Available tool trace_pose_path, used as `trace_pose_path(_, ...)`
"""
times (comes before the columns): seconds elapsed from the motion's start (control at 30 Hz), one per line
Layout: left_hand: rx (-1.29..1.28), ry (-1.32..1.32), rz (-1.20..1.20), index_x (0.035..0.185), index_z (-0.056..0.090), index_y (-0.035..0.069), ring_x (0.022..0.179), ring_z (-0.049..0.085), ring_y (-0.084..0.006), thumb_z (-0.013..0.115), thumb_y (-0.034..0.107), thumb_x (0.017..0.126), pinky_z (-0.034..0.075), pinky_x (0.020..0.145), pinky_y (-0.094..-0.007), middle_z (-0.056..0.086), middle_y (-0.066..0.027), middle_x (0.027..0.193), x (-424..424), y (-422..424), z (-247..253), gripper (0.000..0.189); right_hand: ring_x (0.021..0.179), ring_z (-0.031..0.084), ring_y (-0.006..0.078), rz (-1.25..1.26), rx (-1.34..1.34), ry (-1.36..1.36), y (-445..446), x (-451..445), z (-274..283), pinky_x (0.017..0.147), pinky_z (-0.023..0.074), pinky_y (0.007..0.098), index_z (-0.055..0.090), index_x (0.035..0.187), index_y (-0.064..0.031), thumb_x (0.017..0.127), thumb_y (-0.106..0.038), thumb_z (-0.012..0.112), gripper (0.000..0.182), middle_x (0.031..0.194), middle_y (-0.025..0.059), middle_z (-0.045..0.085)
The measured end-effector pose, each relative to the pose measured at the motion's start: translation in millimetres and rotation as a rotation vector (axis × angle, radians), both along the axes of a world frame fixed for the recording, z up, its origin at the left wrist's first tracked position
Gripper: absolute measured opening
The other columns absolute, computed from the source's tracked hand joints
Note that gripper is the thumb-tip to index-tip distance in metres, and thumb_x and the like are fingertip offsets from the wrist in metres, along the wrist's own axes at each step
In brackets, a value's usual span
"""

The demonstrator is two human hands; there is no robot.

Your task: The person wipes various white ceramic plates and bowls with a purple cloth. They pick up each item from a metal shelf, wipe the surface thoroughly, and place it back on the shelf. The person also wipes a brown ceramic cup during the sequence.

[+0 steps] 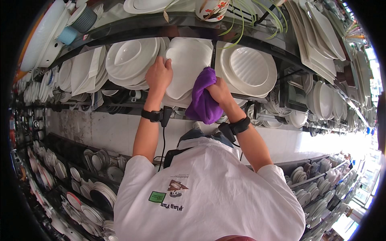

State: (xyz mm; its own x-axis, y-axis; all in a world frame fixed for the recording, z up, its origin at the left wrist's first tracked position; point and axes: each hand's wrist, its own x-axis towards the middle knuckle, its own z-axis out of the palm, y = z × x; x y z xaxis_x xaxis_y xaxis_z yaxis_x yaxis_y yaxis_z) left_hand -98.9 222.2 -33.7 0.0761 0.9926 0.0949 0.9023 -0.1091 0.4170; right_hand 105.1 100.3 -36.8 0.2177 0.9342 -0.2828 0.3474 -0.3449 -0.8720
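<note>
In front of me on the shelf lies a white square-ish ceramic plate (188, 64) with a wavy rim, stacked on other white plates. My left hand (159, 73) grips its left edge, the thumb near the rim and the other fingertips partly hidden. A bunched purple cloth (205, 96) hangs from my right hand (219, 90), by the plate's lower right corner. The cloth covers that corner and hides some of my right fingers.
Round white plates topped with a small dish (128, 52) stand left; a ribbed oval dish (249, 66) tops the right stack. Overhead runs a dark shelf edge (144, 27) with a flowered pot (211, 10) and trailing leaves. Behind me are racks of crockery (96, 192).
</note>
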Motion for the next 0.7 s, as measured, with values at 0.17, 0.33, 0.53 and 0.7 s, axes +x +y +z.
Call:
trace_pose_path(0.17, 0.018, 0.01, -0.008, 0.107, 0.062, 0.007, 0.093, 0.068, -0.0438, 0.056, 0.041, 0.1, 0.051, 0.077, -0.0553, 0.073, -0.0183, 0.098, 2.0, 0.8, -5.6, 0.035, 0.088, 0.071, 0.0253, 0.012, -0.015, -0.029, 2.4, 4.0, -8.6, 0.082, 0.0531, 0.039, 0.071, 0.104, 0.0069, 0.086, -0.03, 0.064, 0.041, 0.094, 0.0234, 0.074)
trace_pose_path(0.33, 0.0, 0.022, -0.006, 0.107, 0.062, 0.007, 0.092, 0.068, -0.0443, 0.055, 0.041, 0.1, 0.051, 0.077, -0.0553, 0.073, -0.0201, 0.097, 3.1, 2.0, -4.0, 0.036, 0.1, 0.068, 0.0467, 0.005, -0.022, -0.024, 3.8, 4.7, -3.3, 0.086, 0.0517, 0.0462, 0.071, 0.101, 0.0063, 0.082, -0.037, 0.066, 0.048, 0.097, 0.0329, 0.069)
trace_pose_path(0.53, 0.011, 0.04, -0.021, 0.105, 0.063, 0.005, 0.09, 0.069, -0.0441, 0.056, 0.04, 0.099, 0.052, 0.076, -0.0551, 0.073, -0.0213, 0.093, 3.0, 5.0, -6.3, 0.036, 0.103, 0.065, 0.0492, 0.08, -0.038, -0.129, 8.3, 7.6, 5.3, 0.088, 0.0516, 0.0483, 0.071, 0.102, 0.006, 0.082, -0.039, 0.064, 0.05, 0.1, 0.0346, 0.068)
trace_pose_path(0.7, 0.044, 0.041, -0.051, 0.101, 0.062, 0.003, 0.086, 0.07, -0.0442, 0.057, 0.038, 0.098, 0.054, 0.073, -0.0548, 0.073, -0.0227, 0.088, 1.9, 9.2, -8.2, 0.035, 0.103, 0.065, 0.0492, 0.096, -0.074, -0.202, 12.0, 7.9, 5.0, 0.09, 0.0516, 0.0498, 0.071, 0.101, 0.0074, 0.082, -0.041, 0.063, 0.053, 0.1, 0.0353, 0.067)
